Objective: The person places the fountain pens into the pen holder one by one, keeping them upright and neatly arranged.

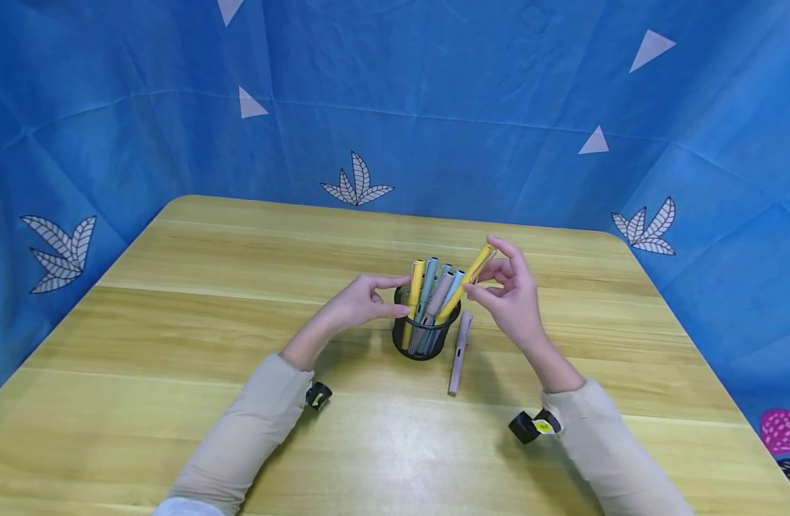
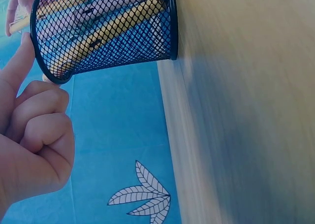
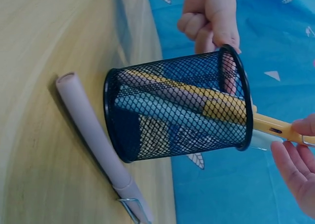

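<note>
A black mesh pen holder (image 1: 427, 351) stands upright on the table, holding several pens in yellow, teal, light blue and mauve. My left hand (image 1: 359, 301) grips its rim between thumb and forefinger, the other fingers folded in the left wrist view. On the right side, my right hand (image 1: 513, 297) pinches a yellow pen (image 1: 476, 266) near its capped upper end. That pen slants to the right, its lower part inside the holder behind the mesh. Another yellow pen (image 1: 417, 278) stands at the holder's left side.
A mauve pen (image 1: 458, 358) lies on the wooden table (image 1: 253, 251) just right of the holder, its clip end away from me. Behind the table hangs a blue cloth (image 1: 433, 86) with leaf and triangle prints. Each wrist carries a small black camera.
</note>
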Action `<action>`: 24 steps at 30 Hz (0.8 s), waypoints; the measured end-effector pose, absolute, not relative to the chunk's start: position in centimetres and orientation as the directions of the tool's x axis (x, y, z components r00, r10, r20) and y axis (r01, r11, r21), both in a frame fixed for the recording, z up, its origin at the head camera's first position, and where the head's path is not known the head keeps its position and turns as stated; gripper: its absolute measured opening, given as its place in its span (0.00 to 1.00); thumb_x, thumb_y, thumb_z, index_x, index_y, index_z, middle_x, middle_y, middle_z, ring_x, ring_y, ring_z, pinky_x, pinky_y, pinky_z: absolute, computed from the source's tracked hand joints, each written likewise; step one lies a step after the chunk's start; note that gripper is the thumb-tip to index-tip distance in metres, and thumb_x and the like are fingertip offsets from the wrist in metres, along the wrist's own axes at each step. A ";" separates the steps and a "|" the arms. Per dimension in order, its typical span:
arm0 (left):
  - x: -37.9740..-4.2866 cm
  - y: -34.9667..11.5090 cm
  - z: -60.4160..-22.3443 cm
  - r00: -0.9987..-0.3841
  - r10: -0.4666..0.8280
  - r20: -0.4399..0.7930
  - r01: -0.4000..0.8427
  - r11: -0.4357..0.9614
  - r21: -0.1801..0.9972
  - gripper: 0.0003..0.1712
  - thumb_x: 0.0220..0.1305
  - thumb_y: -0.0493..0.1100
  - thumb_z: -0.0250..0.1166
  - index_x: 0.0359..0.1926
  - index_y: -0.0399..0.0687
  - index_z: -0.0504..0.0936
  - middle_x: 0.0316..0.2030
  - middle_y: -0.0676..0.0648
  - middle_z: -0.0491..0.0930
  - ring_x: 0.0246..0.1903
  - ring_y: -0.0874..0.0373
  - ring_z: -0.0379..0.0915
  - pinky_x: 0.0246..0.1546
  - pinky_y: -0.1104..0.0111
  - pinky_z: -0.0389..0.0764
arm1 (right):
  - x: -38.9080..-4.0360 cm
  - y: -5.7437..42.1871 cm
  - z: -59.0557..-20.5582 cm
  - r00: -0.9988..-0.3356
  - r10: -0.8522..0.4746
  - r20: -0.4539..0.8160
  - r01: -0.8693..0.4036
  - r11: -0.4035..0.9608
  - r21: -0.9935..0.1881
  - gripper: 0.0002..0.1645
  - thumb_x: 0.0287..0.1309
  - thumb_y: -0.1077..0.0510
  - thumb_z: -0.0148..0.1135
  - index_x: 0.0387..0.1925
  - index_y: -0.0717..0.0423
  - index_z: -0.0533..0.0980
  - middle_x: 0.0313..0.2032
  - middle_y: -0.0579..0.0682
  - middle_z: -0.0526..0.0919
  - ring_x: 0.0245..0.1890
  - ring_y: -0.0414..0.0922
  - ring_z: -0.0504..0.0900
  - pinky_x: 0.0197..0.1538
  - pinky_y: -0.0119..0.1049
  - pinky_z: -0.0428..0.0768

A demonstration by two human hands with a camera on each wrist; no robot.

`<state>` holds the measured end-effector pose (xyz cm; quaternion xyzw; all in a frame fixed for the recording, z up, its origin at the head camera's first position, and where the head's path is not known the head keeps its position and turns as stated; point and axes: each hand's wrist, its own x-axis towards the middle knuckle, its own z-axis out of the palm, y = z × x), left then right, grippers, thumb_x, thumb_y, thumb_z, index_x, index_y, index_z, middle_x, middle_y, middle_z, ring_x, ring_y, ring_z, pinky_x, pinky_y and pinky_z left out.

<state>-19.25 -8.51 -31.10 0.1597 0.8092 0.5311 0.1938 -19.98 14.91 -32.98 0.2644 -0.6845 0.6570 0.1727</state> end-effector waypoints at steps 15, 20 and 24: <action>-19.4 -8.5 -31.4 -0.874 0.463 -0.144 0.052 0.385 0.922 0.32 0.57 0.39 0.63 0.63 0.46 0.64 0.06 0.56 0.51 0.07 0.65 0.46 0.11 0.74 0.53 | -18.2 13.5 -32.1 -0.849 -0.194 0.492 -0.527 0.226 -0.819 0.39 0.39 0.82 0.60 0.56 0.71 0.60 0.30 0.66 0.71 0.28 0.47 0.74 0.26 0.25 0.74; -20.7 -8.7 -33.5 -0.876 0.462 -0.135 0.061 0.384 0.921 0.33 0.55 0.43 0.65 0.62 0.52 0.65 0.06 0.56 0.51 0.07 0.63 0.46 0.10 0.73 0.53 | -18.7 13.8 -33.2 -0.856 -0.203 0.475 -0.516 0.272 -0.813 0.38 0.39 0.79 0.63 0.56 0.69 0.62 0.31 0.63 0.72 0.28 0.48 0.75 0.26 0.26 0.75; -21.3 -8.7 -34.3 -0.880 0.458 -0.124 0.070 0.383 0.921 0.33 0.54 0.46 0.66 0.62 0.55 0.66 0.06 0.56 0.51 0.07 0.63 0.46 0.10 0.73 0.53 | -19.5 14.2 -34.7 -0.859 -0.207 0.469 -0.511 0.301 -0.805 0.33 0.41 0.75 0.65 0.52 0.67 0.67 0.31 0.59 0.73 0.29 0.40 0.75 0.27 0.27 0.76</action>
